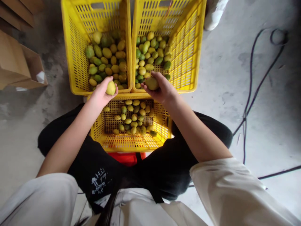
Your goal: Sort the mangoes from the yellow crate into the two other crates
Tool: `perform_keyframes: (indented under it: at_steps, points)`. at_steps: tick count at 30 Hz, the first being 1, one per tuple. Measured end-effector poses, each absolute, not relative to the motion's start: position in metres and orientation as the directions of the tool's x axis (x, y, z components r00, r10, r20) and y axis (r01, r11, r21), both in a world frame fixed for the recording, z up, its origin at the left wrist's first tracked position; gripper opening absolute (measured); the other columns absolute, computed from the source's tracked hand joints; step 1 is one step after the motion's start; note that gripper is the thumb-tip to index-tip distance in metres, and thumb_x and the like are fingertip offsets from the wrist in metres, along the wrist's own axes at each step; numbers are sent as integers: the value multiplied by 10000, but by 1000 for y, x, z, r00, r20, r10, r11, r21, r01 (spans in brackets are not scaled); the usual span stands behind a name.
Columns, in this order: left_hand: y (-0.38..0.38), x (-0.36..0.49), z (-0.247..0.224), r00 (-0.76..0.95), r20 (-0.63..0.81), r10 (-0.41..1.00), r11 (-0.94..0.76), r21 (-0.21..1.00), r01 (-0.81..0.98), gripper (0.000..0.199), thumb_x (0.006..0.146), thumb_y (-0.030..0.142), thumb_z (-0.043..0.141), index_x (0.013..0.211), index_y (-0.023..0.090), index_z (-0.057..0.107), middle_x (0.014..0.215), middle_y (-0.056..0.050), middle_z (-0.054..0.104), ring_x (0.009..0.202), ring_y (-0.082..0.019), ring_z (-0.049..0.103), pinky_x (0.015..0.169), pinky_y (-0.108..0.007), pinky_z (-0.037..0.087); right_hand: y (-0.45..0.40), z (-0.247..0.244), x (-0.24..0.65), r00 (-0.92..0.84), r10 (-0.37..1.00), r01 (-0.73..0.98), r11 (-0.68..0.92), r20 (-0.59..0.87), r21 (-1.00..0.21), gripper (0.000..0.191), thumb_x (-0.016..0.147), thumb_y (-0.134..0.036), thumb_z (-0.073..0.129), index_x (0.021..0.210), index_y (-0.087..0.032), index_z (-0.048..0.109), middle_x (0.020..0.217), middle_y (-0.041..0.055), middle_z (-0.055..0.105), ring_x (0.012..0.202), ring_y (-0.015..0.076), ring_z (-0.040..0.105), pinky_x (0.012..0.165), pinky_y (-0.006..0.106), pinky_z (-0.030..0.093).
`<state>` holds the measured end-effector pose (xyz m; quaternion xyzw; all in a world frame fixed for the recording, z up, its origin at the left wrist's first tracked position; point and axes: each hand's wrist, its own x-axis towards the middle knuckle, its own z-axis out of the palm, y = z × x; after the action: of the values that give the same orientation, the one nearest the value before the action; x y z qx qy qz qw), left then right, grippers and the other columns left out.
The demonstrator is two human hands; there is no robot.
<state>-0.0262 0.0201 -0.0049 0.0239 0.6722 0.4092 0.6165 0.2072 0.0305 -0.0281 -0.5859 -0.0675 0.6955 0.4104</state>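
Note:
My left hand (107, 89) is closed around a yellow-green lemon (111, 88), above the front edge of the left yellow crate (70, 47). In my right hand (163, 88) sits another lemon (152, 83), duller in colour, with the fingers curled round it over the front edge of the right yellow crate (197, 47). Both of these crates hold many yellow and green lemons; those on the left look larger. Between my knees stands a third yellow crate (131, 146), with lemons (134, 117) scattered over its perforated floor.
A black cable (252, 56) loops across the grey concrete floor (225, 88) at the right. Open cardboard boxes (16, 59) stand at the left. A white shoe (214, 15) shows beside the right crate. Something red (124, 158) is under the near crate.

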Motion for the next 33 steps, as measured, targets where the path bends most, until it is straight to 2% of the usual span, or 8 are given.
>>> perform_keyframes:
  at_steps: [3,6,12,17,20,23,27,33]
  points:
    - [19,-29,-10,-243,-800,548,664,593,-455,299,994,339,988,1070,284,704,868,10,744,860,-199,795,835,-303,713,35,-28,213,-32,617,-455,-709,-786,-539,201,1221,-420,614,1168,-254,715,1026,66,789,1059,222,855,755,250,756]
    - [17,-32,-15,-215,-794,568,689,602,-403,257,1037,375,943,1087,262,717,939,-22,769,935,-226,808,913,-370,733,36,-30,214,-23,611,-441,-716,-791,-541,233,1225,-356,539,1148,-239,726,1091,83,802,1162,221,836,891,274,770]
    - [14,-32,-13,-180,-787,590,731,616,-293,210,1125,450,817,1163,248,769,1000,-61,793,1014,-274,836,936,-429,733,31,-37,219,-44,700,-364,-676,-713,-641,201,1166,-402,743,1050,-242,704,1075,52,729,1177,220,791,1017,348,778]
    - [17,-25,0,-187,-791,583,756,612,-233,289,1057,427,948,1039,232,735,834,-9,745,848,-226,814,799,-328,678,34,-52,227,29,858,-163,-502,-513,-849,378,968,-490,969,1110,-274,693,1162,35,723,1157,246,826,957,407,794]
    - [18,-22,5,-227,-791,568,769,609,-197,319,959,222,1007,930,225,690,740,23,697,719,-171,748,746,-280,642,39,-57,230,95,869,-72,-480,-485,-874,401,1044,-638,857,1086,-277,687,1062,58,741,1153,321,866,868,434,792]
    - [18,-23,4,-250,-800,545,776,594,-210,279,959,138,952,935,226,688,705,36,667,697,-159,717,777,-297,685,41,-56,231,115,840,-58,-528,-531,-847,371,1115,-627,734,1050,-263,696,1003,83,765,1131,343,884,848,434,787]
    - [16,-27,-4,-216,-809,547,773,587,-241,204,1027,227,923,1029,225,719,762,21,692,720,-170,729,790,-338,728,36,-55,231,1,832,-65,-553,-554,-831,353,1090,-605,780,1101,-256,736,1037,70,768,1135,307,856,869,423,773]
    - [14,-28,-14,-143,-862,485,841,505,-192,244,1120,464,847,1183,238,780,807,-10,698,679,-193,747,577,-237,559,26,-51,225,-69,756,-140,-654,-651,-744,308,933,-320,946,1182,-270,773,1073,27,734,965,218,801,759,333,753]
